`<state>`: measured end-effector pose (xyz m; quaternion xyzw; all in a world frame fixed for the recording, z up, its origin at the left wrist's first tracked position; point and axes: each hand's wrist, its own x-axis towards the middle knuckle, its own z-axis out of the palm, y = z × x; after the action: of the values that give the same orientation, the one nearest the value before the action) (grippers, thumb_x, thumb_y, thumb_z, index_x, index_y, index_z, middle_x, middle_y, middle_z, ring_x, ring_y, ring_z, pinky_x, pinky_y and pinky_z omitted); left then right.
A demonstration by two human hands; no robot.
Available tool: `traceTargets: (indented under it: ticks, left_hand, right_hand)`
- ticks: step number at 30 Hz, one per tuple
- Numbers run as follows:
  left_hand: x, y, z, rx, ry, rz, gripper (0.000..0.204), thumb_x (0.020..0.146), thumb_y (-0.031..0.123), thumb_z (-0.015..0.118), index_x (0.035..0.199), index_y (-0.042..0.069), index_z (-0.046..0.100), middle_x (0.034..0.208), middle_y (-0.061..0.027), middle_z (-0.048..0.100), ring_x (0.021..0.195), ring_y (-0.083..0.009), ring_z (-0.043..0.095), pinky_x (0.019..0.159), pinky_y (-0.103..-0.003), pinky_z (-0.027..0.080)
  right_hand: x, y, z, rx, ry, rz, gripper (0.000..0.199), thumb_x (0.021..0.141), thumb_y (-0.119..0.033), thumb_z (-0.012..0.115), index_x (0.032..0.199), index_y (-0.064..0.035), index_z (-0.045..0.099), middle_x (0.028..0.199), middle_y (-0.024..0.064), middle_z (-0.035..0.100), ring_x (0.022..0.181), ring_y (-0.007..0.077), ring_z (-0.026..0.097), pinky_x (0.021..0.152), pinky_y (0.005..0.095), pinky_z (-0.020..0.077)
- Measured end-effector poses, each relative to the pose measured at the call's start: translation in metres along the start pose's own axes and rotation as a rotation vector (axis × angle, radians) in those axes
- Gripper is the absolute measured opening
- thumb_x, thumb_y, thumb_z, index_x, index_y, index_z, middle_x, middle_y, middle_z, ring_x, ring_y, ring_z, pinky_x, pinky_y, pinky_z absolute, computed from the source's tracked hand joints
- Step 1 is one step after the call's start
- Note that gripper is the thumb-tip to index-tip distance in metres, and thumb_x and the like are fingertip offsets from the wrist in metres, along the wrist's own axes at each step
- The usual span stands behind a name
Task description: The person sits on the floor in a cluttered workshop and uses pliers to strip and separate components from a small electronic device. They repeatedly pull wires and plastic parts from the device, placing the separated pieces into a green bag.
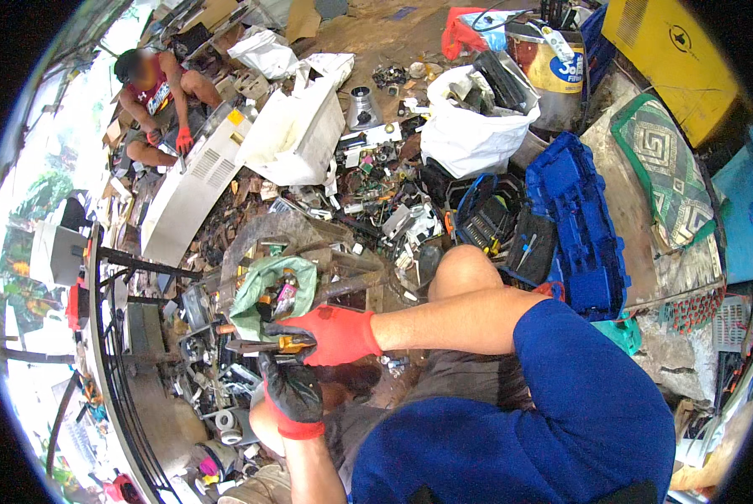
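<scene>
My right hand (336, 334), in a red glove with dark fingertips, is closed round a yellow-handled hand tool (292, 343). The tool's dark metal end points left and looks like plier jaws, though it is too small to be sure. Just below it, my left hand (294, 395) wears a red glove with a black palm. Its fingers are bent up against the tool's front part, and whatever they pinch is hidden. Beyond both hands a pale green sack (246, 301) stands with its mouth open, small mixed parts inside.
Loose electronic scrap (376, 168) covers the ground ahead. An open blue tool case (574, 223) and a white sack (469, 139) stand to the right. At the far left another person (162, 101) in red gloves works on a long pale panel (196, 181). A metal rack (112, 361) stands at left.
</scene>
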<state>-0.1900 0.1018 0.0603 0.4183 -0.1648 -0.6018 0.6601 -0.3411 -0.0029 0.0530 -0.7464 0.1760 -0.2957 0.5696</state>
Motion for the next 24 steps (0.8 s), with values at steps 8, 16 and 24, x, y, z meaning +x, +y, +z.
traceTargets:
  ticks: [8, 16, 24]
  left_hand:
    - [-0.001, 0.013, -0.01, -0.17, -0.209, 0.018, 0.046, 0.101, 0.04, 0.043, 0.133, 0.007, 0.047, 0.128, -0.0093, 0.056, 0.114, -0.0244, 0.055, 0.093, -0.035, 0.049]
    - [-0.046, 0.047, -0.044, 0.688, -0.11, 0.312, 0.045, 0.103, 0.027, 0.036, 0.138, -0.001, 0.04, 0.135, -0.0168, 0.048, 0.118, -0.0282, 0.054, 0.102, -0.037, 0.044]
    - [-0.081, 0.073, -0.115, 0.576, 0.1, 0.321, 0.044, 0.1, 0.024, 0.041, 0.138, 0.002, 0.044, 0.137, -0.0153, 0.05, 0.124, -0.0276, 0.05, 0.105, -0.042, 0.042]
  right_hand:
    - [-0.002, -0.013, 0.002, 0.014, 0.162, -0.087, 0.062, 0.071, -0.021, 0.07, 0.129, -0.005, 0.054, 0.114, 0.0203, 0.065, 0.107, 0.0309, 0.063, 0.094, 0.0376, 0.0482]
    - [-0.016, -0.063, -0.131, -0.009, 0.775, -0.034, 0.05, 0.073, -0.019, 0.074, 0.118, -0.0014, 0.06, 0.106, 0.0136, 0.068, 0.097, 0.0193, 0.063, 0.086, 0.0343, 0.0502]
    - [-0.081, -0.025, -0.372, -0.723, 1.264, 0.07, 0.042, 0.078, -0.017, 0.071, 0.117, -0.0037, 0.061, 0.106, 0.0141, 0.069, 0.096, 0.0238, 0.066, 0.085, 0.0349, 0.0497]
